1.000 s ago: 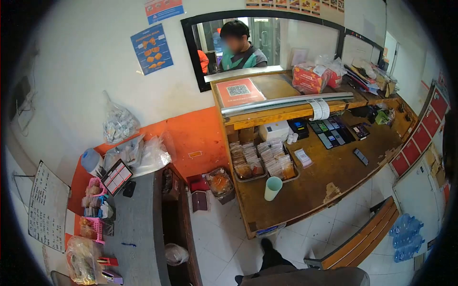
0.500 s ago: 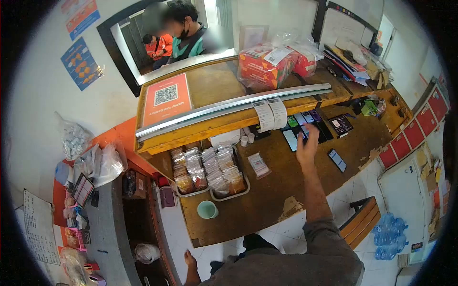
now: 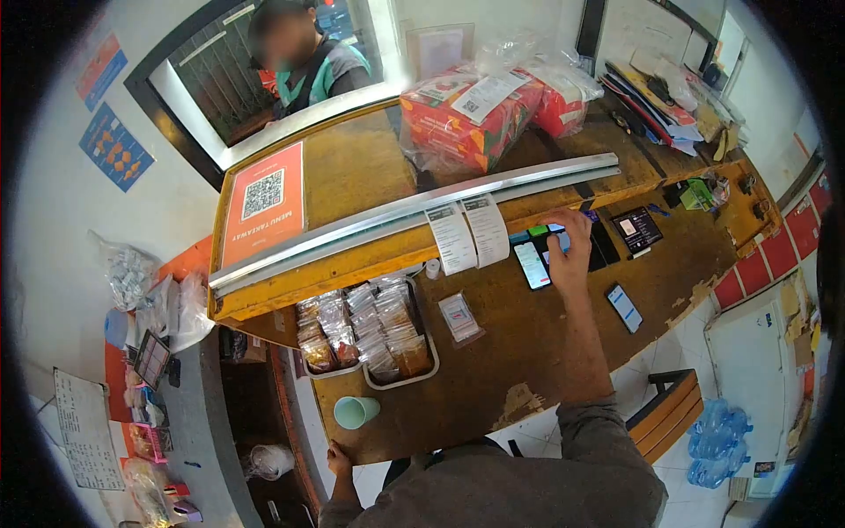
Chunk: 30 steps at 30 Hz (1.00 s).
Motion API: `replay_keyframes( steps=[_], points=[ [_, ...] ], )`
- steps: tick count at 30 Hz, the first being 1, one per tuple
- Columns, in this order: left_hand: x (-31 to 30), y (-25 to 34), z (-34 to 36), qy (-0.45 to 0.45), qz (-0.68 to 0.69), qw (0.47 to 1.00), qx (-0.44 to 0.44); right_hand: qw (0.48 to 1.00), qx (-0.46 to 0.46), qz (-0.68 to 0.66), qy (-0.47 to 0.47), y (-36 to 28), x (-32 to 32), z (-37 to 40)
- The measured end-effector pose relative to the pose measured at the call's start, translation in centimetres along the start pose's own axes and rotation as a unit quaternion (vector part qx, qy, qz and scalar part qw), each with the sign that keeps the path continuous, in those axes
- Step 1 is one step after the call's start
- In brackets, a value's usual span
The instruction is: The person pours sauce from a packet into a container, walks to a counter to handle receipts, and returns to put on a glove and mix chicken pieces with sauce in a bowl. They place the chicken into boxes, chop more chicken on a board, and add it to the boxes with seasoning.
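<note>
My right hand [image 3: 572,248] is over a row of phones under the counter shelf, its thumb and fingers apart at the screens. It holds nothing that I can see, and it hides part of the row. Just left of it lies a phone with a lit white screen [image 3: 532,265]. Another lit phone [image 3: 624,307] lies apart, nearer the table's front edge. My left hand [image 3: 338,459] is at the front left corner of the wooden table [image 3: 449,409], its fingers curled at the table edge. A pale green cup [image 3: 356,412] stands close to that corner.
Two trays of small packets [image 3: 400,339] stand left on the table, beside a clear-wrapped packet [image 3: 460,317]. Receipts [image 3: 466,238] hang from the shelf edge. Above sit bagged red boxes [image 3: 475,114]. A person [image 3: 321,70] is beyond the window. A wooden chair [image 3: 667,414] stands right.
My left hand has come up from hanging below to the table corner. My right hand has stayed over the phones, its fingers now curved further over them. The view has shifted and the person outside has turned.
</note>
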<state>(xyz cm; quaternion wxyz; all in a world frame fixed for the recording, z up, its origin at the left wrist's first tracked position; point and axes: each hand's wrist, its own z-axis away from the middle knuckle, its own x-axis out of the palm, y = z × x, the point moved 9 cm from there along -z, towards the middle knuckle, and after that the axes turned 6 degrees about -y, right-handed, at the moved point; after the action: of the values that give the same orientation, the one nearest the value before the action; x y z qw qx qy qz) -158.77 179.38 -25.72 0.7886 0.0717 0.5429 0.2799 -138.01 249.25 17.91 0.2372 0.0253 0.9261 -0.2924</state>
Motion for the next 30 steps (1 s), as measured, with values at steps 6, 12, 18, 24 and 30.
replay_keyframes(
  steps=[6, 12, 18, 24, 30],
  points=[
    [0.3, 0.4, 0.5, 0.047, -0.013, 0.998, 0.038, 0.980, 0.129, -0.061, -0.138, 2.8, 2.0, -1.0],
    [1.0, -0.9, -0.5, 0.052, -0.032, 0.998, 0.005, 0.934, 0.249, -0.176, -0.188, 3.9, 6.2, 0.5],
    [0.4, -0.7, 0.7, 0.090, 0.011, 0.995, -0.042, 0.541, 0.244, -0.796, 0.123, -4.3, 5.4, -7.4],
    [0.8, -1.4, 0.7, 0.118, 0.021, 0.987, -0.105, 0.745, 0.224, -0.495, -0.386, -16.5, 30.5, -19.0],
    [-1.8, -2.5, 4.7, 0.143, 0.157, 0.972, 0.099, 0.930, -0.166, -0.205, -0.257, -29.1, 45.9, -15.0]
  ],
)
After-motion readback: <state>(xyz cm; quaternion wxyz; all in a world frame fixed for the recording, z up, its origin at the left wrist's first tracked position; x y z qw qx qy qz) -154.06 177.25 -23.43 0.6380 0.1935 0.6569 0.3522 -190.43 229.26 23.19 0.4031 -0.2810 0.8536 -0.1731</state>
